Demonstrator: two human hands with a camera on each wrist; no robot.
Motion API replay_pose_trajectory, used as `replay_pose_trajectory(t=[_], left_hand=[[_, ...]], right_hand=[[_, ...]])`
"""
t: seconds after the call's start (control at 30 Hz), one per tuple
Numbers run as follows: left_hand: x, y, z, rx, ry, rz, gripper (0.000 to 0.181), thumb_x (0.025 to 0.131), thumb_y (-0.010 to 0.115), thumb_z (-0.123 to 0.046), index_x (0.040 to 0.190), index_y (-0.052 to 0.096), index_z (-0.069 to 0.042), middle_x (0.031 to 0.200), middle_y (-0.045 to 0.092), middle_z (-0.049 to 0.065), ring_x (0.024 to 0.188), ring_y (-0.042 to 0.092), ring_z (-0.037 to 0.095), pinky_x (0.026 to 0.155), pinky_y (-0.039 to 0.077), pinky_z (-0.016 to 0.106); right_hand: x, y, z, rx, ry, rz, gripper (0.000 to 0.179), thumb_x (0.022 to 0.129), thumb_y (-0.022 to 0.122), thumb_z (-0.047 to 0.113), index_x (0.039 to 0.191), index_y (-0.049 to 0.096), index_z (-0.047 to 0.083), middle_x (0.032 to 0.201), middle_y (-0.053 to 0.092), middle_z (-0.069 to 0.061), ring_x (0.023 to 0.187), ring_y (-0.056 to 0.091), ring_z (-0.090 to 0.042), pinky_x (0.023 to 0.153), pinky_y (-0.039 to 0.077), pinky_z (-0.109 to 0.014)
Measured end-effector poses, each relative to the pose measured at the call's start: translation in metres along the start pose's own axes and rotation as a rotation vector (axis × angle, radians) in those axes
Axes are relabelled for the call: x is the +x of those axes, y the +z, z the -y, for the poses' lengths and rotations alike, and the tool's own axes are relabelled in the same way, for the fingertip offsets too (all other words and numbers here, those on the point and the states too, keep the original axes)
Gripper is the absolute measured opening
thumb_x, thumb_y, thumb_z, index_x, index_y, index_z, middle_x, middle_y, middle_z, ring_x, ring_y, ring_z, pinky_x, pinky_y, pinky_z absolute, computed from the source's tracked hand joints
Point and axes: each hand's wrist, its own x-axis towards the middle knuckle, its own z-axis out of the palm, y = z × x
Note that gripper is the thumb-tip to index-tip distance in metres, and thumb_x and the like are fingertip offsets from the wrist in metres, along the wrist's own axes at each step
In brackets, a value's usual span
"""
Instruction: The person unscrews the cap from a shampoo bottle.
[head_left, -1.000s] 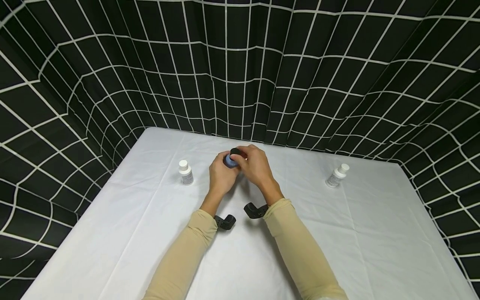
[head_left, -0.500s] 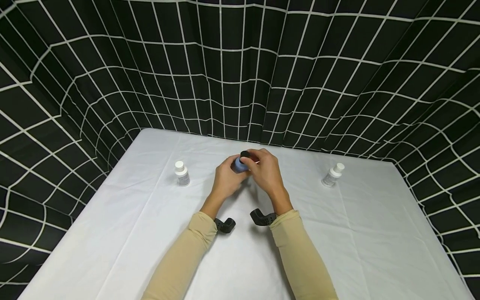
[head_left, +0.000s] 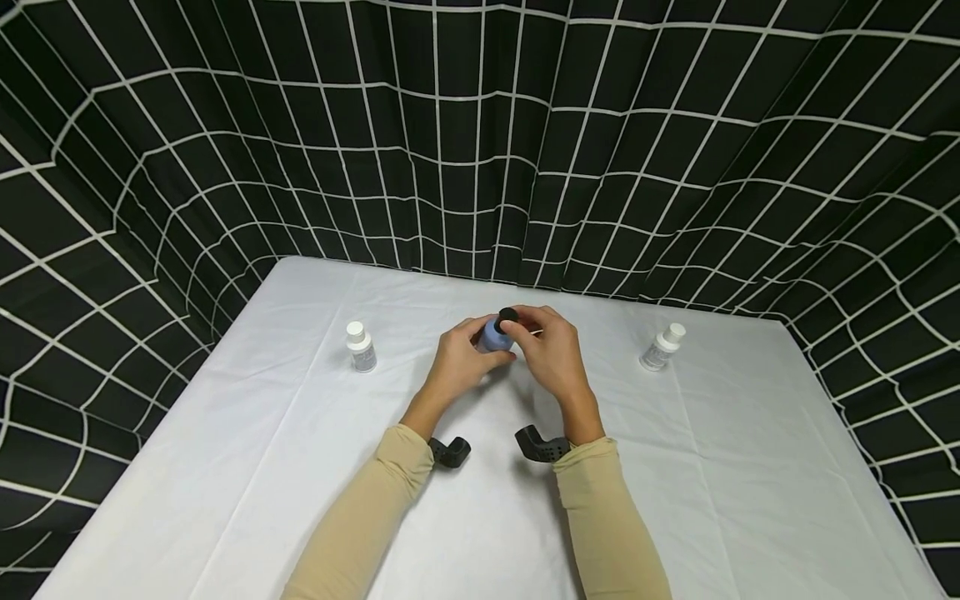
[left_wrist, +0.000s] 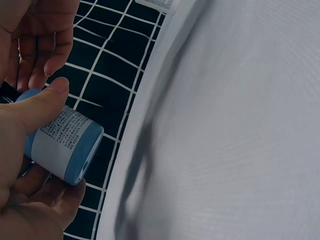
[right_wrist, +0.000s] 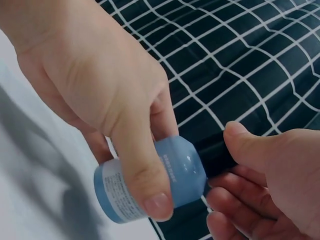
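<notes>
A small blue bottle [head_left: 495, 337] with a white printed label is held tilted off the table, near the middle of the head view. My left hand [head_left: 459, 360] grips its body, the thumb lying across the label in the right wrist view. At the bottle's top sits a black cap [right_wrist: 216, 154]. The thumb and fingers of my right hand [head_left: 553, 352] pinch that cap. In the left wrist view the base of the bottle [left_wrist: 65, 137] faces the table. Part of the cap is hidden by the right fingers.
A white bottle [head_left: 362, 348] stands left of the hands on the white-covered table [head_left: 262, 467]. Another white bottle [head_left: 662, 348] stands to the right. A black curtain with a white grid [head_left: 465, 133] hangs behind the table and along both sides.
Both hands and the blue bottle have shifted to the right and slightly nearer. More of the bottle shows between the hands. The right fingers stay on the cap.
</notes>
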Motion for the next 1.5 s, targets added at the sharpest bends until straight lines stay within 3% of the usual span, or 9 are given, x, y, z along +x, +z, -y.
replay_pose_trajectory(t=[0.23,0.4,0.7,0.87,1.13,1.33,1.43,1.5], left_hand=[[-0.002,0.001,0.0,0.02,0.031,0.006,0.067,0.075,0.092,-0.029,0.135,0.066,-0.014,0.123,0.071,0.007,0.111,0.066,0.022,0.097,0.055,0.039],[-0.003,0.003,-0.002,0.057,0.054,0.013,0.068,0.077,0.091,-0.03,0.137,0.065,-0.012,0.125,0.07,0.009,0.113,0.067,0.024,0.097,0.056,0.039],[-0.008,0.004,-0.01,0.115,0.108,-0.01,0.052,0.074,0.093,-0.03,0.12,0.072,-0.018,0.113,0.069,0.007,0.102,0.066,0.023,0.09,0.057,0.039],[-0.007,0.001,-0.012,0.131,0.119,-0.012,0.048,0.074,0.092,-0.033,0.117,0.072,-0.021,0.107,0.068,0.004,0.095,0.064,0.02,0.083,0.055,0.035],[-0.005,-0.009,-0.013,0.197,0.146,0.086,0.05,0.079,0.087,-0.039,0.122,0.071,-0.021,0.111,0.071,0.003,0.097,0.067,0.018,0.085,0.055,0.035],[-0.005,-0.014,-0.01,0.103,0.132,0.155,0.055,0.081,0.086,-0.037,0.13,0.069,-0.019,0.119,0.073,0.003,0.103,0.067,0.018,0.091,0.056,0.035],[-0.004,-0.015,-0.009,0.032,0.128,0.175,0.054,0.082,0.087,-0.031,0.131,0.069,-0.018,0.122,0.073,0.001,0.106,0.067,0.017,0.095,0.056,0.036],[-0.004,-0.016,-0.008,0.033,0.13,0.174,0.054,0.081,0.087,-0.029,0.131,0.068,-0.018,0.123,0.072,0.001,0.107,0.067,0.017,0.096,0.056,0.037]], right_hand=[[-0.003,-0.007,-0.003,0.004,0.012,0.053,0.036,0.098,0.07,0.027,0.126,0.07,0.004,0.112,0.071,-0.015,0.108,0.069,-0.031,0.095,0.057,-0.045],[-0.004,-0.012,-0.002,-0.004,0.04,0.091,0.042,0.096,0.071,0.033,0.127,0.069,0.005,0.114,0.073,-0.015,0.109,0.069,-0.031,0.089,0.056,-0.045],[-0.005,-0.004,-0.001,0.041,0.1,-0.011,0.041,0.086,0.083,0.034,0.111,0.07,0.005,0.1,0.07,-0.013,0.093,0.066,-0.025,0.078,0.053,-0.032],[-0.005,0.001,0.002,0.01,0.034,-0.062,0.04,0.087,0.083,0.029,0.112,0.072,0.001,0.098,0.07,-0.015,0.09,0.067,-0.027,0.078,0.054,-0.033],[-0.005,0.003,0.003,-0.111,-0.08,-0.095,0.038,0.091,0.078,0.031,0.112,0.076,-0.001,0.089,0.069,-0.015,0.079,0.066,-0.025,0.07,0.05,-0.031],[-0.006,-0.003,0.002,-0.107,-0.143,-0.03,0.033,0.094,0.075,0.027,0.115,0.076,0.002,0.092,0.069,-0.013,0.082,0.064,-0.024,0.07,0.049,-0.031],[-0.007,-0.005,0.001,-0.062,-0.149,0.025,0.032,0.095,0.072,0.024,0.121,0.074,0.005,0.097,0.069,-0.013,0.087,0.065,-0.025,0.075,0.05,-0.033],[-0.007,-0.006,0.0,-0.035,-0.144,0.057,0.033,0.097,0.07,0.022,0.125,0.072,0.006,0.102,0.07,-0.013,0.092,0.066,-0.025,0.081,0.053,-0.035]])
